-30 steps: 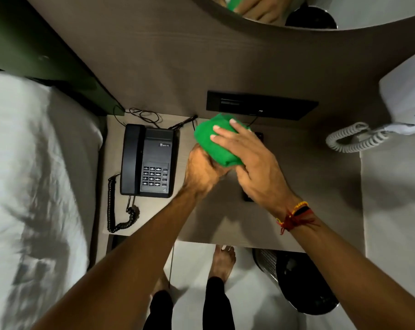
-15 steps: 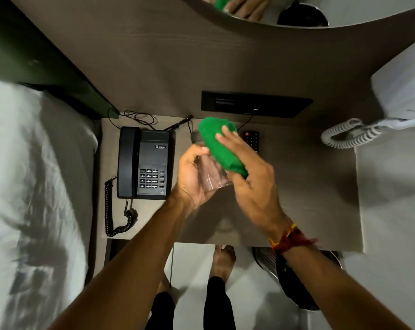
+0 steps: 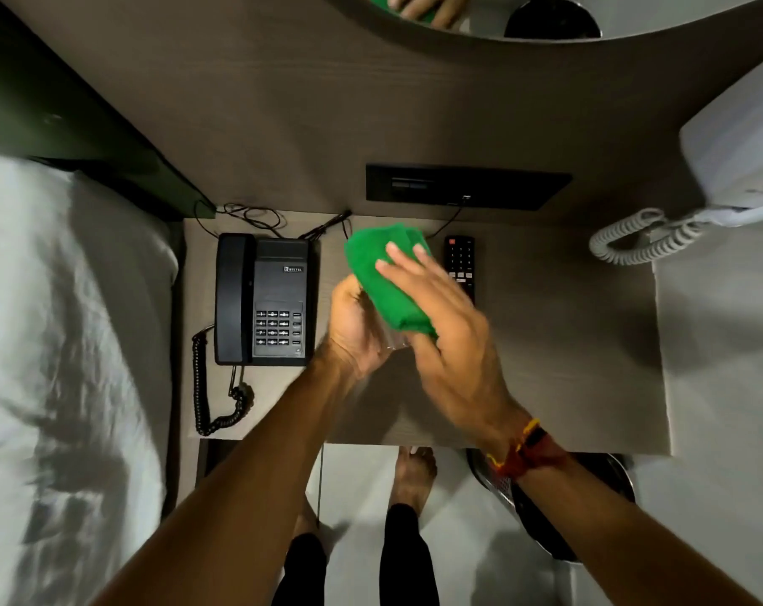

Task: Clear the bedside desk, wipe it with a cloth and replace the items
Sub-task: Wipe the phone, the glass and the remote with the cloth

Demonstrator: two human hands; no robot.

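Observation:
Above the middle of the bedside desk (image 3: 567,365), my left hand (image 3: 355,332) grips a clear drinking glass (image 3: 395,341), mostly hidden between my hands. My right hand (image 3: 449,338) presses a folded green cloth (image 3: 384,273) over the glass. A black desk phone (image 3: 261,299) with a coiled cord lies on the desk's left part. A black TV remote (image 3: 460,264) lies at the back of the desk, just right of the cloth and partly behind my right hand.
A bed with white sheets (image 3: 64,365) borders the desk on the left. A black socket panel (image 3: 467,188) sits in the wall behind. A white wall phone (image 3: 738,164) with coiled cord hangs at the right. A dark waste bin (image 3: 589,518) stands on the floor beside my feet.
My hands stayed over the desk's middle while the cloth slid over the glass; half a second ago the glass showed clearly, now the cloth and hands cover most of it.

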